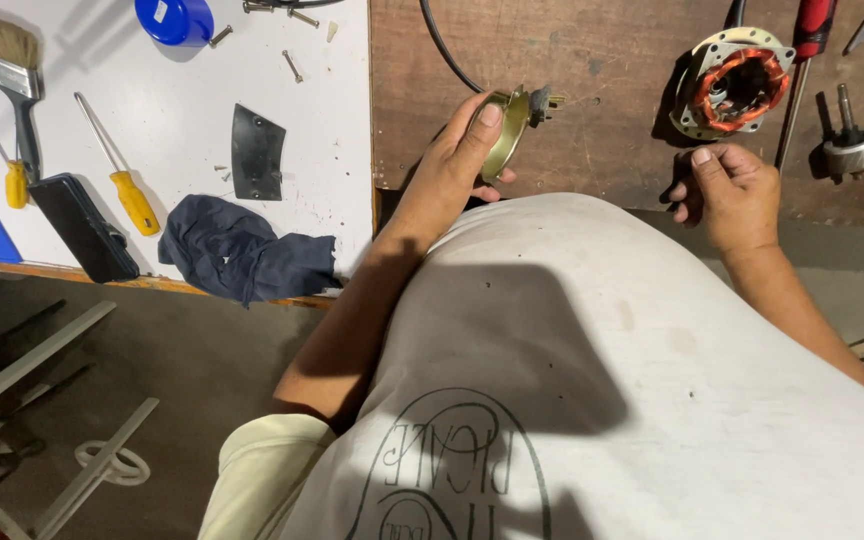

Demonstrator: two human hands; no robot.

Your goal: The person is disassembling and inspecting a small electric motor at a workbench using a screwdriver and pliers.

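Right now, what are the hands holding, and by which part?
The left hand grips a round brass-coloured motor cover by its rim, edge-on. The right hand is loosely curled, apparently holding nothing.

Held part: a round brass-coloured metal end cover [510, 130], a shallow dish seen nearly edge-on.
Pose: stood on its rim, tilted, its flat face turned toward the palm of the left hand [457, 160].
Grip: thumb lies across the near face, fingers wrap behind the rim's lower edge.
Shaft end: a short dark stub juts from the centre, on the side away from the palm.
Position: lifted just above the brown bench surface, beside the thumb tip.
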